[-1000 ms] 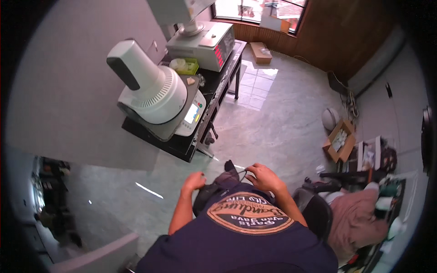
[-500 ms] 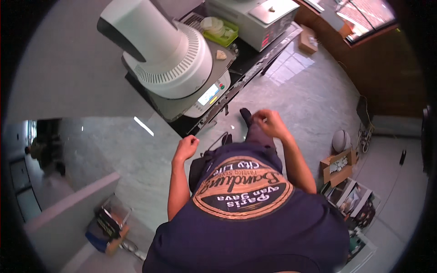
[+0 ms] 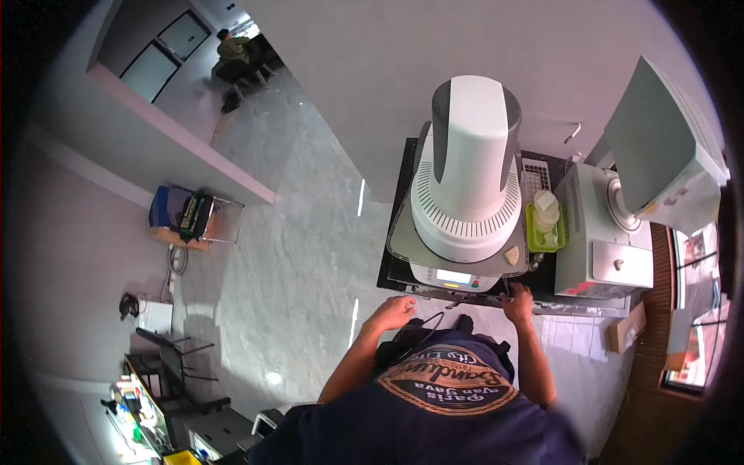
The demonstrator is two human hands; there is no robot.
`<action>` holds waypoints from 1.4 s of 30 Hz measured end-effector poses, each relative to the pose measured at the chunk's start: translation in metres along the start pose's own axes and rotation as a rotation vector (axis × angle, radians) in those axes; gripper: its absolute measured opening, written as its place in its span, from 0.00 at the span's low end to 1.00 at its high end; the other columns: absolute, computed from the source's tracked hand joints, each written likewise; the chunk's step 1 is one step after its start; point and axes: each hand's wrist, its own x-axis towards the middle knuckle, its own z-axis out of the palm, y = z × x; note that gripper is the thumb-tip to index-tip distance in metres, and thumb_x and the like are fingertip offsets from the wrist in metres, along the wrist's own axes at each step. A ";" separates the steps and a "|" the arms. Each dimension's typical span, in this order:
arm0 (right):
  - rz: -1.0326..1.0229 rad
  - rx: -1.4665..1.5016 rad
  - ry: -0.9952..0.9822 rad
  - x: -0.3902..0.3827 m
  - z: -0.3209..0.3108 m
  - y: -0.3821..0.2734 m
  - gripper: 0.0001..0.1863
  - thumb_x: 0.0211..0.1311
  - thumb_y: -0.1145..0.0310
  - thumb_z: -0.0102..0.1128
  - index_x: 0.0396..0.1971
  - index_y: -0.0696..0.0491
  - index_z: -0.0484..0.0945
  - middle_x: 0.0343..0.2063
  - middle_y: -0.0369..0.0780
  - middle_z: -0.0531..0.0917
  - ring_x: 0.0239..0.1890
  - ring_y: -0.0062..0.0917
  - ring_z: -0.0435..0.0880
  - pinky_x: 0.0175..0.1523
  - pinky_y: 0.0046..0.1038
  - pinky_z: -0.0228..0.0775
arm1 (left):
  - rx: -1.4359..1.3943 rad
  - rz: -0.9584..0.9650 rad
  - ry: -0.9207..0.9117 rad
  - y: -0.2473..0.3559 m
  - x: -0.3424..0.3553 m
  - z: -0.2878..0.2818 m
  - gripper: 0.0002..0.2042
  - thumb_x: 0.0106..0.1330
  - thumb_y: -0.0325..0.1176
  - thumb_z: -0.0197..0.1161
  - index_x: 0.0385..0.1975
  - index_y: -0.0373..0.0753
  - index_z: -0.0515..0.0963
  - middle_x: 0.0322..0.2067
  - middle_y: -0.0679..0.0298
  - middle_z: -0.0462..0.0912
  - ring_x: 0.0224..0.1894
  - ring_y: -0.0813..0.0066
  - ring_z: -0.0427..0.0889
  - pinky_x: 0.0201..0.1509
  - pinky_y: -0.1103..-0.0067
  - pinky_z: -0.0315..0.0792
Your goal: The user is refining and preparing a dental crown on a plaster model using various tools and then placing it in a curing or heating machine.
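Observation:
My left hand (image 3: 394, 312) is in front of the table's left front corner, fingers loosely bent, with nothing visible in them, beside a hanging black cable (image 3: 429, 329). My right hand (image 3: 518, 302) is at the table's front edge, fingers curled round something small I cannot make out. Behind both stands a large white cylindrical machine (image 3: 467, 170) on a grey plate with a control panel (image 3: 454, 279) beneath. A small beige piece (image 3: 511, 255) lies on the plate. Beside it are a green tray (image 3: 538, 242) of white discs and a metal box machine (image 3: 587, 263).
A black table (image 3: 394, 271) against the wall carries the machines. A cardboard box (image 3: 625, 329) is on the floor at right. Chairs (image 3: 170, 356) and a cluttered desk (image 3: 147, 399) are lower left, stacked items (image 3: 194, 213) left. A person (image 3: 233, 48) sits in the far room.
My view has turned left to face the table, which now stands centre right. My right hand has moved from near my leg to the table's front edge; my left hand is also nearer the table.

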 end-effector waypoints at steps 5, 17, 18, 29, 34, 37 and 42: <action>0.040 -0.059 -0.097 0.013 -0.009 -0.007 0.26 0.46 0.63 0.81 0.45 0.54 0.80 0.42 0.50 0.82 0.46 0.48 0.83 0.52 0.46 0.77 | -0.069 -0.133 0.125 0.002 -0.029 0.037 0.17 0.72 0.40 0.64 0.53 0.37 0.81 0.44 0.51 0.89 0.48 0.52 0.88 0.53 0.65 0.80; 0.154 0.056 -0.094 0.030 0.021 0.014 0.07 0.59 0.69 0.66 0.33 0.56 0.80 0.34 0.52 0.85 0.42 0.54 0.85 0.47 0.52 0.77 | 0.002 -0.264 0.149 -0.029 -0.015 0.032 0.16 0.70 0.40 0.65 0.54 0.41 0.81 0.43 0.51 0.89 0.46 0.55 0.89 0.52 0.66 0.81; 0.171 0.063 -0.068 0.021 0.021 0.023 0.08 0.58 0.70 0.69 0.33 0.57 0.79 0.32 0.51 0.85 0.38 0.52 0.86 0.43 0.48 0.78 | 0.008 -0.259 0.088 -0.018 -0.002 0.024 0.16 0.70 0.40 0.65 0.54 0.41 0.81 0.43 0.51 0.89 0.46 0.55 0.89 0.52 0.66 0.81; 0.647 1.237 -0.306 -0.031 -0.065 0.027 0.12 0.68 0.76 0.64 0.48 0.61 0.76 0.33 0.38 0.83 0.36 0.23 0.82 0.41 0.27 0.77 | 0.008 -0.259 -0.009 0.024 0.003 0.034 0.17 0.73 0.39 0.63 0.57 0.39 0.81 0.46 0.51 0.88 0.47 0.58 0.89 0.53 0.67 0.80; 0.621 1.493 -0.369 -0.044 -0.089 0.028 0.11 0.69 0.77 0.59 0.49 0.57 0.73 0.34 0.39 0.81 0.35 0.27 0.82 0.45 0.31 0.77 | 0.003 -0.274 -0.033 0.016 -0.004 0.042 0.17 0.73 0.39 0.63 0.57 0.40 0.81 0.46 0.53 0.88 0.47 0.60 0.88 0.53 0.68 0.80; 0.700 1.535 -0.298 -0.045 -0.099 0.029 0.09 0.65 0.78 0.56 0.44 0.56 0.72 0.32 0.39 0.81 0.33 0.27 0.81 0.41 0.28 0.75 | 0.029 -0.272 -0.041 0.010 -0.011 0.047 0.17 0.73 0.39 0.63 0.57 0.40 0.81 0.45 0.53 0.89 0.46 0.61 0.88 0.52 0.69 0.80; 0.582 1.149 -0.206 -0.030 -0.116 0.012 0.09 0.71 0.68 0.50 0.36 0.56 0.76 0.24 0.30 0.68 0.25 0.17 0.63 0.30 0.23 0.55 | -0.045 -0.315 -0.039 -0.020 -0.024 0.064 0.16 0.72 0.40 0.64 0.54 0.39 0.82 0.42 0.50 0.89 0.45 0.56 0.89 0.52 0.66 0.80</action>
